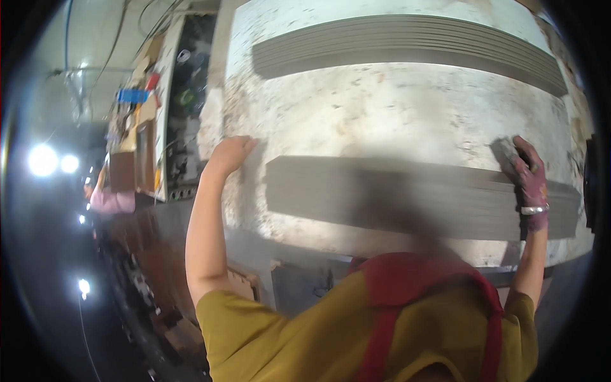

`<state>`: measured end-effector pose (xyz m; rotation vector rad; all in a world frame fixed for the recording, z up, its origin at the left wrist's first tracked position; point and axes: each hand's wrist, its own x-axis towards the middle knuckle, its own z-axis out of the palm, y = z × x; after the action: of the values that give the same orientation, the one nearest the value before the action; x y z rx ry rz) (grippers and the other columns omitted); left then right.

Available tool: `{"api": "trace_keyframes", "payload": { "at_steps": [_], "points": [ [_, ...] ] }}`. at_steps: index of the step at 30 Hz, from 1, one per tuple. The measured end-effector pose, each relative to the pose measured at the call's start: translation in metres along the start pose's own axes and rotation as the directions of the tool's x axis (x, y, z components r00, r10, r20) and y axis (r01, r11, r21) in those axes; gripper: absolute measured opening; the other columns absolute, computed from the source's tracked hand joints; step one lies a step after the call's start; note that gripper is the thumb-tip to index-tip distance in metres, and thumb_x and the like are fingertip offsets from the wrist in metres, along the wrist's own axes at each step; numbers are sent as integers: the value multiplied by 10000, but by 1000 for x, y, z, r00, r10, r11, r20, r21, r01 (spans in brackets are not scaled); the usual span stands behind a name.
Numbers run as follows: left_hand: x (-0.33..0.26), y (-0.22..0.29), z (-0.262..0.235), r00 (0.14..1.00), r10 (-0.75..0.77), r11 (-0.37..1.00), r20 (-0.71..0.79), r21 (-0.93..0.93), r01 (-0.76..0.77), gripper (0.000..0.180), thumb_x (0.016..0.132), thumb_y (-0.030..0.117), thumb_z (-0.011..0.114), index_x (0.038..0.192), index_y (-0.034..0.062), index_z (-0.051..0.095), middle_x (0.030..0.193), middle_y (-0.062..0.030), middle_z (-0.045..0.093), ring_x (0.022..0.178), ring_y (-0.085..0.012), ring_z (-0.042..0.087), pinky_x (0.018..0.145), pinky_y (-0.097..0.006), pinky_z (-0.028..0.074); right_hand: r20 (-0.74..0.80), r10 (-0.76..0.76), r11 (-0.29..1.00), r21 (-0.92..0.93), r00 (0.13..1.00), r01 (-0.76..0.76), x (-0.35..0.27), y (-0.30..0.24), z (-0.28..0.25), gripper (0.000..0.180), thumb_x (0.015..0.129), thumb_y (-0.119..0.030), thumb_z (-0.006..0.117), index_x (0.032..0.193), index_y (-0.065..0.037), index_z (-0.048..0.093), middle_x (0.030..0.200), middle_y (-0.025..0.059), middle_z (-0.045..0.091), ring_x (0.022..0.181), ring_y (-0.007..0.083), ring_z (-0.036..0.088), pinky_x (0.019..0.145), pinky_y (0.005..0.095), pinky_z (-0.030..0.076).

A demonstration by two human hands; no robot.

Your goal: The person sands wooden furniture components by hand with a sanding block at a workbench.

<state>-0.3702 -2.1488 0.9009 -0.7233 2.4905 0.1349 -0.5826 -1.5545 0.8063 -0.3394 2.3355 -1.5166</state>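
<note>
1. Stack of grey sheets (407, 200) lies across the pale stained bench (382, 114), near edge.
2. Left hand (230, 153): open, flat on bench beside the stack's end.
3. Right hand (529, 181): gloved, curled over the far end; grip depth unclear. Judgement: square both ends evenly.

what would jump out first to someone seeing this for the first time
Two grey stacks of thin sheets on a stained white worktable: the near stack across the middle, the far stack at the top. The left hand rests flat on the table, and the right hand touches the near stack's right end.
</note>
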Motion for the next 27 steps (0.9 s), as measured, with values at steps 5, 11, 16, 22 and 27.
{"api": "trace_keyframes", "payload": {
  "at_steps": [5,11,16,22,27],
  "points": [
    [52,154,-5,639,517,804,-570,68,-590,457,885,233,584,1291,41,494,1302,-196,509,1207,-378,465,1008,-423,371,-145,85,995,-41,986,-92,-4,-46,6,454,790,-232,622,1184,-9,593,1075,85,618,982,181,547,872,295,441],
    [108,312,18,492,562,791,-665,258,-555,750,854,335,604,1443,43,244,1514,-152,212,1383,-339,212,1087,-521,200,-134,16,990,143,991,3,-6,-52,-10,388,815,-186,633,1150,8,608,1072,99,642,950,157,582,856,261,452],
    [87,312,41,509,694,715,-510,399,-575,770,840,384,606,1446,55,263,1528,-108,218,1390,-345,212,1076,-538,202,-186,168,928,363,968,-91,-28,-32,-56,405,830,-198,660,1173,4,593,1063,100,639,969,144,587,848,267,465],
    [97,332,35,389,770,572,-506,276,-773,675,818,349,644,1368,48,394,1411,-158,385,1300,-368,339,1062,-495,252,-468,49,993,120,882,9,7,3,-143,426,807,-248,689,1146,-3,610,1031,99,651,944,153,598,805,274,481],
    [99,348,44,513,702,606,-494,35,-795,618,811,273,675,1319,7,447,1315,-202,438,1196,-378,411,1021,-449,321,-607,26,946,-242,794,-216,84,66,-215,345,760,-230,657,1076,-92,667,1006,136,669,935,246,628,851,324,476]
  ]
}}
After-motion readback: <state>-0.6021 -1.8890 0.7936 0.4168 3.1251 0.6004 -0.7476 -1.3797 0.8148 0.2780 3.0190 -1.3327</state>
